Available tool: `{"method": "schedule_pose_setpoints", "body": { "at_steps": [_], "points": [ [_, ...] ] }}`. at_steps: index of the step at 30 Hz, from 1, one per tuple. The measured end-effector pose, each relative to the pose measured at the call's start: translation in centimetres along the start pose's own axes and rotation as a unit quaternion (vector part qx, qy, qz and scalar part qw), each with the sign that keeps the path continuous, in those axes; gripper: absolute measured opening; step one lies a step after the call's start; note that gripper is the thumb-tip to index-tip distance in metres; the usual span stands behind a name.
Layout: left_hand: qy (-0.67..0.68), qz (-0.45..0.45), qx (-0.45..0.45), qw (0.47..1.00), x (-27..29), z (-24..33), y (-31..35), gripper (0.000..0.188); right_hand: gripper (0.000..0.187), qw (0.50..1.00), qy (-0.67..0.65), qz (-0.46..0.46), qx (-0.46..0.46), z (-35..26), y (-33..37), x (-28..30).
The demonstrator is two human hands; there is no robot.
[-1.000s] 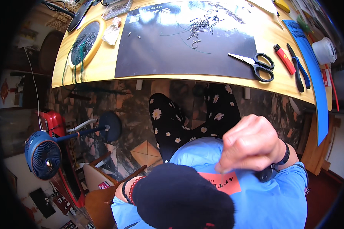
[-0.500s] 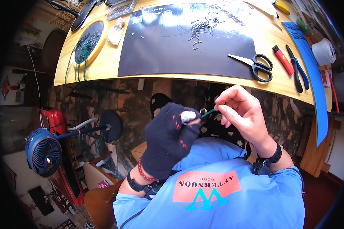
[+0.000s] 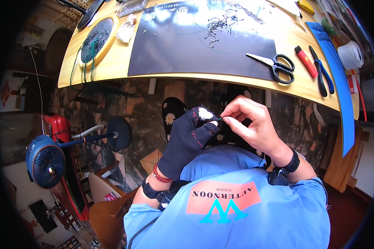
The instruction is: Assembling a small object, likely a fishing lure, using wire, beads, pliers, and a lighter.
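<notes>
While pinched between both hands | thread (image 3: 219, 119): thin, green, short

Curved wooden table (image 3: 124, 68), yellow top. On it: black mat (image 3: 174, 50) centre with tangle of wire bits (image 3: 220, 27); round hoop with green threads (image 3: 96, 39) left; scissors (image 3: 274, 64), red lighter (image 3: 305, 61), blue-handled pliers (image 3: 322, 74), white tape roll (image 3: 350, 54) right.
</notes>
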State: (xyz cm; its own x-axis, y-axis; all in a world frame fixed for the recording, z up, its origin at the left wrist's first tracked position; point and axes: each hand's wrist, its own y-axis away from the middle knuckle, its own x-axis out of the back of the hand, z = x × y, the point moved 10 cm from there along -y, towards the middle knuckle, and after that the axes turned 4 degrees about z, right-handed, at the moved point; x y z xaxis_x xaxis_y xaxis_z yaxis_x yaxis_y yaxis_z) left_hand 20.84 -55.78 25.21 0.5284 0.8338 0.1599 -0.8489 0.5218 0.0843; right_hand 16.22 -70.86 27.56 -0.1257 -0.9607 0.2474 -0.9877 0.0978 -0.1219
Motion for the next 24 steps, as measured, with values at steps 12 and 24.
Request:
{"method": "schedule_pose_setpoints", "body": {
  "at_steps": [12, 24],
  "points": [
    [0.093, -0.081, 0.103, 0.987, -1.2, -2.0, 0.8, 0.023, 0.007, 0.992, -0.096, 0.022, -0.077, 2.3, 0.4, 0.2],
    [0.234, 0.014, 0.128, 0.964, 0.2, -4.7, 1.3, 0.044, 0.012, 0.986, -0.143, 0.012, -0.087, 3.1, 0.5, -0.2]
  ]
}}
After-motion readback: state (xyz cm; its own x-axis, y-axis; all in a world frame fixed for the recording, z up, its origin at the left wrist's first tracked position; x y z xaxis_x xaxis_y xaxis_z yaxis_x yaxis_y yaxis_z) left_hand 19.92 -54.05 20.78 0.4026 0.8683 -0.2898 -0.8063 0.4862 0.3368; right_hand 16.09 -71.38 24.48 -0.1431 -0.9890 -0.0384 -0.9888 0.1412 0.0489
